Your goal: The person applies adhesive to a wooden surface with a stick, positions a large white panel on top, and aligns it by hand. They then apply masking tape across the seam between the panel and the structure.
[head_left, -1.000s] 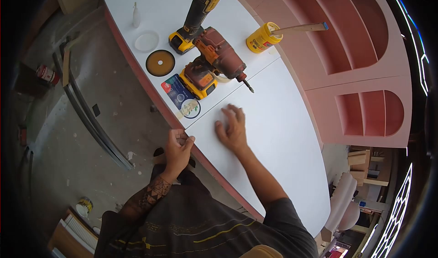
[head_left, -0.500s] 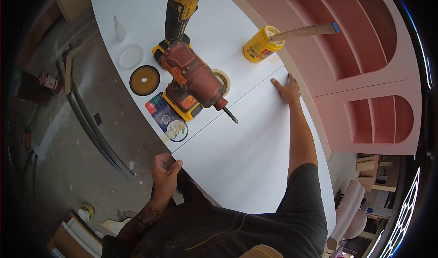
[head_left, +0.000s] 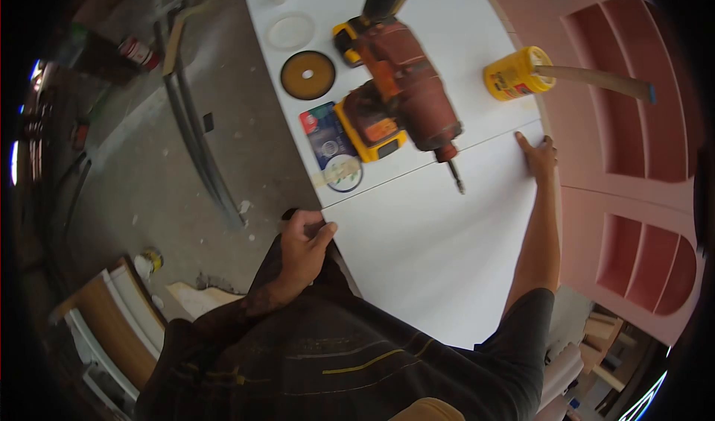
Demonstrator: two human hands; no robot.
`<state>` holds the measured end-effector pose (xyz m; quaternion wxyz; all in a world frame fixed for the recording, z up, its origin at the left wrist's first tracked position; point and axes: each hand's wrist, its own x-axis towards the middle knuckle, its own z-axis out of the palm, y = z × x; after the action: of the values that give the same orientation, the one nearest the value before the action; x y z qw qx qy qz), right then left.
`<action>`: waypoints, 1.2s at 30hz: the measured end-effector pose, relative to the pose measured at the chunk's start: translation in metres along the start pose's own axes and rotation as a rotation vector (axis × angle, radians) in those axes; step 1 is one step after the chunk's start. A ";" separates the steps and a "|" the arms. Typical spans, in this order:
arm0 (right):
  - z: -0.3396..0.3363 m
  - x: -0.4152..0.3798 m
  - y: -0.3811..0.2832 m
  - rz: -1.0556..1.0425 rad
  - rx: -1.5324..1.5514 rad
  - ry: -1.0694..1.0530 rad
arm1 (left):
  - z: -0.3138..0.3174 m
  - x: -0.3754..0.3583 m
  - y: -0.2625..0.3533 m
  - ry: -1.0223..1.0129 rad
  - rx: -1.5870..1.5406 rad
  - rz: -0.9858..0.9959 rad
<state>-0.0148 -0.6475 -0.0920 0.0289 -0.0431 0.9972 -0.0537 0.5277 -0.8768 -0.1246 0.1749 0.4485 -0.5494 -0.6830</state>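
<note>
A white panel (head_left: 424, 249) lies in front of me, its far side meeting a second white panel (head_left: 447, 115) along a thin straight seam. My left hand (head_left: 304, 248) grips the panel's left corner beside the seam, fingers curled at the edge and thumb at the top. At the opposite end, my right hand (head_left: 539, 156) holds the right edge; its thumb points along the surface and the fingers bend at the rim. A red-cased impact driver (head_left: 417, 86) with a yellow-black battery stands on the second panel, its bit reaching over the seam.
Beyond the seam are a yellow tub (head_left: 510, 77) with a wooden stick (head_left: 596, 82), a brown disc (head_left: 307, 76), a clear lid (head_left: 290, 32) and a dark printed card (head_left: 328, 141). Pink shelving (head_left: 588, 205) borders the right side. Dark curved strips (head_left: 190, 130) lie on the floor leftward.
My view has turned, so the panels and tools appear shifted rightward. Both hands stay at the same panel edges.
</note>
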 end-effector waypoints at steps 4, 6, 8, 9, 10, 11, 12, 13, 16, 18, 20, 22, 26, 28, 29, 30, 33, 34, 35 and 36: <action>0.010 0.010 0.008 0.021 0.010 0.005 | -0.001 -0.001 0.005 0.009 0.091 0.000; 0.012 0.011 0.011 0.005 0.024 -0.005 | 0.000 -0.002 0.006 0.020 0.080 -0.006; 0.011 0.017 0.017 -0.007 0.031 -0.005 | 0.001 -0.002 0.004 0.011 0.037 0.001; 0.013 0.022 0.018 -0.007 0.013 -0.003 | 0.001 -0.002 0.004 0.026 0.030 0.002; 0.015 0.025 0.020 -0.007 -0.006 -0.001 | 0.001 -0.003 0.006 0.036 0.088 0.056; 0.014 0.023 0.017 -0.007 -0.028 0.000 | 0.002 -0.005 0.006 0.046 0.147 0.107; 0.010 0.019 0.016 -0.016 -0.017 -0.018 | 0.003 -0.006 0.007 0.061 0.136 0.139; 0.007 0.018 0.014 -0.028 -0.023 -0.018 | 0.003 -0.006 0.008 0.071 0.128 0.135; 0.001 0.016 0.008 -0.014 -0.041 -0.050 | 0.003 -0.006 0.014 0.105 0.198 0.198; 0.001 0.015 0.009 -0.021 -0.023 -0.057 | 0.003 -0.005 0.018 0.089 0.172 0.151; 0.006 0.022 0.017 -0.045 -0.012 -0.053 | 0.003 -0.004 0.017 0.087 0.171 0.161; 0.009 0.027 0.022 -0.067 0.003 -0.050 | 0.003 -0.003 0.016 0.084 0.174 0.172; 0.009 0.023 0.019 -0.077 0.011 -0.056 | 0.004 -0.002 0.017 0.089 0.184 0.165; 0.012 0.023 0.022 -0.069 0.010 -0.055 | 0.004 -0.003 0.019 0.076 0.172 0.141; 0.023 0.030 0.031 -0.105 0.030 -0.037 | 0.004 -0.002 0.019 0.074 0.177 0.146; 0.029 0.035 0.037 -0.139 0.052 -0.015 | 0.004 -0.001 0.019 0.070 0.183 0.155; 0.043 -0.015 0.007 0.058 0.004 0.170 | 0.002 0.004 0.014 0.038 0.194 0.216; 0.050 -0.041 -0.005 -0.007 0.048 0.221 | 0.001 0.006 0.013 0.020 0.191 0.237; 0.058 -0.069 -0.018 -0.071 0.091 0.275 | 0.001 0.007 0.011 0.017 0.234 0.233; 0.066 -0.102 -0.030 -0.186 0.235 0.371 | 0.001 0.009 0.009 0.013 0.279 0.231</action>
<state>0.0935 -0.6755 -0.1491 -0.1552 -0.1204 0.9641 -0.1787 0.5202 -0.8859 -0.1204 0.1917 0.4067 -0.6853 -0.5728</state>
